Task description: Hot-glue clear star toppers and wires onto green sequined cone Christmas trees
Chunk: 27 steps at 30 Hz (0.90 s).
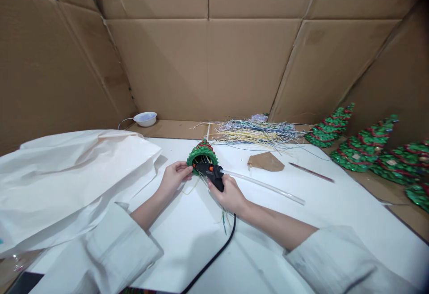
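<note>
A small green Christmas tree (205,148) with red trim lies on its side, its hollow base facing me. My left hand (176,175) is closed on the lower left rim of that base. In my right hand (231,193) is a black glue gun (217,178) with orange parts, its nozzle end at the mouth of the hollow. A long clear glue stick (268,186) sticks out of the back of the gun. Thin wires come out of the tree's base, and some show beneath my right hand. The inside of the tree is mostly dark.
Several finished green trees (357,151) stand along the right edge. A bundle of coloured wires (261,132) lies at the back, near a white bowl (145,119). A brown scrap (266,161) and a pencil-like stick (311,172) lie right; a white plastic sheet (77,173) covers the left. Cardboard walls surround the table.
</note>
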Each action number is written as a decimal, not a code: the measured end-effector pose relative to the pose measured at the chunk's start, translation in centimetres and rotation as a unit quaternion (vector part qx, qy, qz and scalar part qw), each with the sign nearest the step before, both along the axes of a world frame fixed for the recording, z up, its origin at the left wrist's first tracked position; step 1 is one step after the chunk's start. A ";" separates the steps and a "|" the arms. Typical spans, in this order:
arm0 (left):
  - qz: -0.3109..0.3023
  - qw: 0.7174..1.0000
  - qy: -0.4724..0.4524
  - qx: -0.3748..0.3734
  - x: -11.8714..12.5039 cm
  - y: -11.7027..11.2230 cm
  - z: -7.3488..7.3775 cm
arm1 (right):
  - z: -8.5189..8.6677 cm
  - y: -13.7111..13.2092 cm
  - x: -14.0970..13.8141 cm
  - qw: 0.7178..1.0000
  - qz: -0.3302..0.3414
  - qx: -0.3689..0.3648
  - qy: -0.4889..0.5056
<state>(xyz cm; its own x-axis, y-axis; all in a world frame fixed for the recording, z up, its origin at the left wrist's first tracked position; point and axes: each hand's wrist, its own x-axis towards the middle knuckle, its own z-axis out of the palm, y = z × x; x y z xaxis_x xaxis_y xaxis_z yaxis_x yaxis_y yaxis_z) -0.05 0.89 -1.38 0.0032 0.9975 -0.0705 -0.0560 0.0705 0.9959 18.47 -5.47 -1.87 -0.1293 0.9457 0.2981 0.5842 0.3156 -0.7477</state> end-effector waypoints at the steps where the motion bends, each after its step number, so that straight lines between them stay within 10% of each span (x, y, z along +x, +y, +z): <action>1: 0.000 1.000 0.000 0.000 0.0 0.0 0.0 | 0.0 0.1 0.0 1.000 0.000 0.000 -0.004; 27: 0.003 1.000 -0.001 -0.011 0.1 -0.2 0.1 | 0.3 -0.4 -0.7 0.974 -0.001 0.068 -0.216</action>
